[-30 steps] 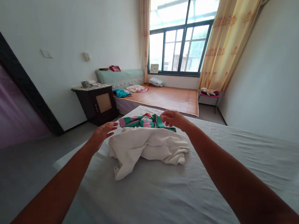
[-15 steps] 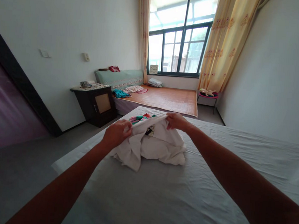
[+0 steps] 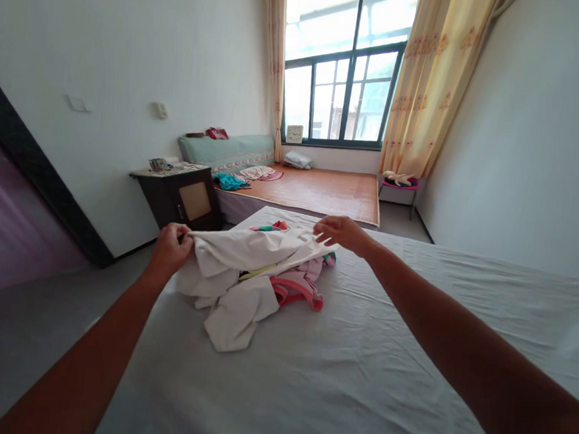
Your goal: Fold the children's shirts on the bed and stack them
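Note:
A white shirt (image 3: 241, 250) lies crumpled on the pale bed sheet, its upper edge raised toward my left hand. My left hand (image 3: 170, 251) pinches a corner of that edge at the left. My right hand (image 3: 341, 234) hovers at the shirt's right end, fingers loosely apart, fingertips close to the fabric. Whether they touch it is hard to see. From under the shirt shows a pink garment (image 3: 304, 285) with coral trim. Behind the shirt, a red and green cloth (image 3: 271, 227) peeks out. A sleeve-like part of the shirt hangs toward me.
The pale sheet (image 3: 337, 381) covers the near bed. Beyond stands another bed with a brown mat (image 3: 322, 189), bearing a teal cloth (image 3: 232, 182) and a folded bundle (image 3: 298, 159). A dark cabinet (image 3: 190, 199) stands left. A pink stool (image 3: 400, 183) is by the curtain.
My left hand has moved left and toward me, drawing the white shirt along and uncovering the pink garment. My right hand stayed near its place, and its fingers have loosened.

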Demonstrator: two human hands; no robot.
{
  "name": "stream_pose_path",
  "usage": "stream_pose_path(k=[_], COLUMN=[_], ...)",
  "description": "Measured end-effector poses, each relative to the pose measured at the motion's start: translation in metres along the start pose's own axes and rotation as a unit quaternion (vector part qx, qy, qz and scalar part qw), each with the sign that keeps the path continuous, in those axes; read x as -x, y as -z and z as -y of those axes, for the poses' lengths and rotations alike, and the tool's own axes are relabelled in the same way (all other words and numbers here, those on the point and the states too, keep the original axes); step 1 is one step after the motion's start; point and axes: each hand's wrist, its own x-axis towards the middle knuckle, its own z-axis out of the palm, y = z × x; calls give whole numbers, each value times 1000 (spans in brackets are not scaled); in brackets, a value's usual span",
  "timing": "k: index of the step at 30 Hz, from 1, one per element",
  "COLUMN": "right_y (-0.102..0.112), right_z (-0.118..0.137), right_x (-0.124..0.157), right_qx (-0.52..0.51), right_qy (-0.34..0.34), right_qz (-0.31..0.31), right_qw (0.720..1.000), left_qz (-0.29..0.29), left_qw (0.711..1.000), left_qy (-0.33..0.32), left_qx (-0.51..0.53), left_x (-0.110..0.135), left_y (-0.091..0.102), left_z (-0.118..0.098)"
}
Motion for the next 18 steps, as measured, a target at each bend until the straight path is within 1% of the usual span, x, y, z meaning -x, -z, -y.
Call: stream_pose_path(k=[1,2,3,4,6,7,8,9,10,12,13,15,17,18], right_y=[1,0,-3,-10,-28,-39,-50,-59,-67,-77,-79,-78,-74,-71], right_z=[-18,-33,-46,-56,-67,-68,-67,-63,-57,-38,-25,7,44,61], right_x=[0,0,-1,-1,-3,-5,-7,-9,-11,-15,-16,-17,-17,-17], right_qx=[4,7,7,3,-18,-33,-51,-69,-87,-122,-150,-230,-309,-327], right_qy=[-44,-73,-95,-111,-137,-148,-156,-159,-157,-138,-115,-37,57,91], right_qz=[-68,-105,-128,-133,-115,-102,-86,-72,-60,-55,-58,-56,-24,-2], right_qw=[997,992,987,985,984,983,983,982,982,981,980,971,949,941], left_qz=[31,70,117,172,279,317,335,339,326,278,254,212,164,137], left_qw=[999,997,993,983,954,939,931,928,932,950,957,964,956,945], left_qy=[7,-7,-29,-58,-111,-130,-145,-157,-156,-145,-136,-116,-90,-73], left_qx=[-23,-27,-22,-12,1,1,1,0,-3,10,31,109,225,289], left_x=[6,12,19,28,48,59,69,79,86,91,89,77,58,49], left_y=[-4,-9,-14,-20,-34,-43,-53,-62,-71,-85,-88,-89,-82,-77], left_z=[13,19,18,11,-14,-27,-40,-50,-58,-66,-69,-74,-84,-89])
